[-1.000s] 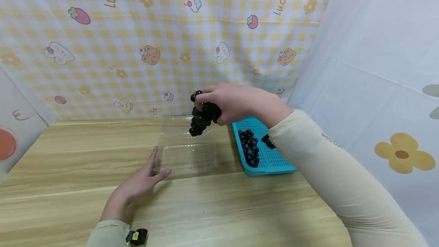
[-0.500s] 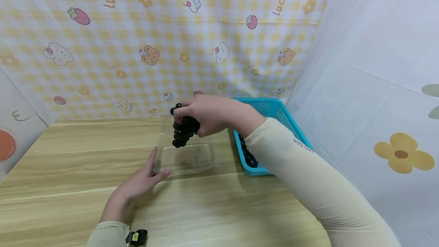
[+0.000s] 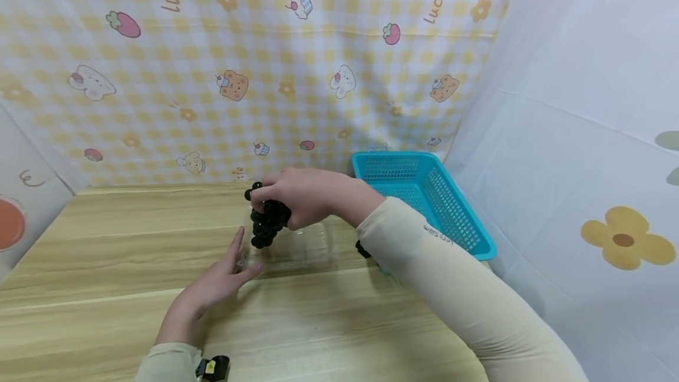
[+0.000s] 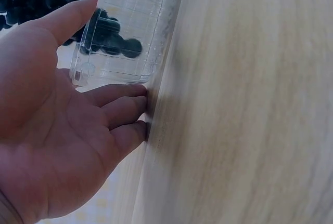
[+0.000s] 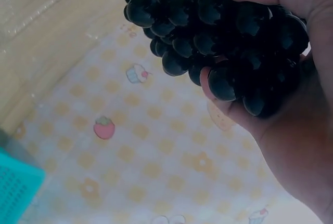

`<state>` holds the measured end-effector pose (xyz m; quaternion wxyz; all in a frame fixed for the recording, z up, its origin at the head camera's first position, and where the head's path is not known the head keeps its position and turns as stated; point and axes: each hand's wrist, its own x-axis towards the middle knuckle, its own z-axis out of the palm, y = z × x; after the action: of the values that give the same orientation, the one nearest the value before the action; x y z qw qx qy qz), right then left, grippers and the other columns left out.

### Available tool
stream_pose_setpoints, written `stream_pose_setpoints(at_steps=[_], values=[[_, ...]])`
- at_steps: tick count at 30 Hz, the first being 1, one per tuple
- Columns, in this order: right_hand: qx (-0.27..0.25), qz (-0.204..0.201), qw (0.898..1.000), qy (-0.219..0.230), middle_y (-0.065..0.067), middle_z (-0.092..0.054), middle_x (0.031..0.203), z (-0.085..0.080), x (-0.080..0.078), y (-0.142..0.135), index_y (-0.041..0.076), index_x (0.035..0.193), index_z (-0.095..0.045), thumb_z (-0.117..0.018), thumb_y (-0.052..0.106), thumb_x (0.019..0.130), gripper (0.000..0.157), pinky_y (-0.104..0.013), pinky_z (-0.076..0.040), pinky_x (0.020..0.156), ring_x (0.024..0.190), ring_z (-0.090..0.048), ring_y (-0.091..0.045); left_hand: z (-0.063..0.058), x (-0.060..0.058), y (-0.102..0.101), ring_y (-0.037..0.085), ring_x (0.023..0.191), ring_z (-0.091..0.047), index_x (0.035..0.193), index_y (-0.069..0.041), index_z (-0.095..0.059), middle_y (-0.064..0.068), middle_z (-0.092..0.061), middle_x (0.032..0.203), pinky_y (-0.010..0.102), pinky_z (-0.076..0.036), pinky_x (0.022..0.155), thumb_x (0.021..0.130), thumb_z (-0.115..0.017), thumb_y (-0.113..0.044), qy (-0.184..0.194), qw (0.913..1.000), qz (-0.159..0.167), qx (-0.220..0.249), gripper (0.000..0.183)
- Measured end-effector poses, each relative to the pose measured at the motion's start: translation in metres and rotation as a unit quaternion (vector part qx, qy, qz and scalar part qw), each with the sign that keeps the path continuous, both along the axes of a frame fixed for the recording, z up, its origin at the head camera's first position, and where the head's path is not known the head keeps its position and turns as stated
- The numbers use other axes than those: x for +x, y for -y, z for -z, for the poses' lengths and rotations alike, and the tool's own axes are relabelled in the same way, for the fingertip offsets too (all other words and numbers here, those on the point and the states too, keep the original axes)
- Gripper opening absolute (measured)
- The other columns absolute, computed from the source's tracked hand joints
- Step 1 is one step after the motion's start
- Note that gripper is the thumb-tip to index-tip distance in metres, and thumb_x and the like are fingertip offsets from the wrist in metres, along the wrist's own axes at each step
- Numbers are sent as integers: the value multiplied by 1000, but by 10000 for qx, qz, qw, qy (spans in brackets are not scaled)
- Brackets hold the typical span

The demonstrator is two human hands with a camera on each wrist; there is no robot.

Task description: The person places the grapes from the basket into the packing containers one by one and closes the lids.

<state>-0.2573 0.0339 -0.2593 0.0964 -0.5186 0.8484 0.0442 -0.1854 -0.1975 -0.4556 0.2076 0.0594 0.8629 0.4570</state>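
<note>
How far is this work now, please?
Already done: the clear container stands on the table, with the left grip at its side. In hand: the right grip holds dark grapes over it. Remaining, probably: setting down these grapes, not yet released. Whether more wait in the blue basket, I cannot tell: the sleeve hides part of it.

Wears a long, close-fitting cream right sleeve (image 3: 461,293), gathered in fine creases toward the elbow and printed along the forearm with small dark lettering (image 3: 438,234), upside down in the head view. Shows a matching cream left sleeve (image 3: 167,364), cropped by the lower edge, with a boxy black wrist camera (image 3: 220,368) beside the cuff (image 3: 177,348), marked with a small yellow label (image 3: 210,366).
</note>
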Motion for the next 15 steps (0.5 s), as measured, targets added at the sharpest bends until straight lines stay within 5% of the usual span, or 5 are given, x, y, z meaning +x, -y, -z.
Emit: stream_pose_setpoints(at_steps=[10,15], values=[[39,-192,9996,-218,5,-57,135,25,0,8,31,131,-62,-77,13,92,46,-37,-55,99,112,-55,-21,2,-2,0,53,161,-16,165,-31,29,29,-10,176,74,-29,123,104,-60,-60,-90,9999,29,41,111],[277,-126,9987,-406,5,-57,140,37,-1,8,34,135,-61,-77,17,94,48,-37,-59,92,120,-56,-22,2,-1,0,55,161,-14,166,-30,28,31,-7,176,76,-26,124,104,-59,-61,-40,10000,1,23,111]])
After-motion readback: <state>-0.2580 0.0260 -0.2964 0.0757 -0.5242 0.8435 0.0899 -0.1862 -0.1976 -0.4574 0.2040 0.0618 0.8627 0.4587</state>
